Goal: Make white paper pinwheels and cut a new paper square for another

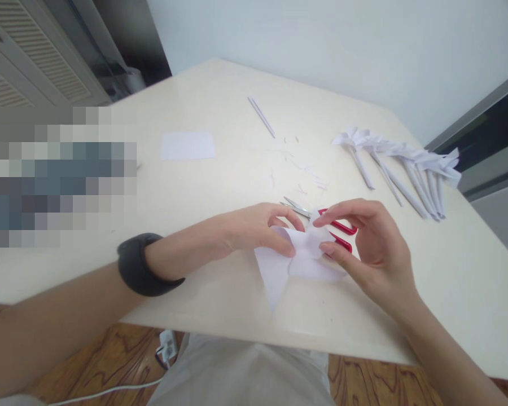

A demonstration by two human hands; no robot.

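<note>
Between my two hands, just above the near part of the table, is a piece of folded white paper (275,276) with pointed flaps. My left hand (265,228), with a black band on its wrist, pinches the paper's left side between thumb and fingers. On the right, my right hand (370,245) holds a curled flap of the same paper with thumb and fingertips. Red-handled scissors (341,225) lie on the table behind the paper, blades toward the upper left, partly covered by the paper and my right hand.
Paper pinwheel-like pieces with rolled sticks (406,155) lie in a row at the right. Two thin paper rolls (261,117) and small paper scraps (305,169) are farther back. A flat white sheet (188,146) rests left of them. A power strip (167,347) is on the floor.
</note>
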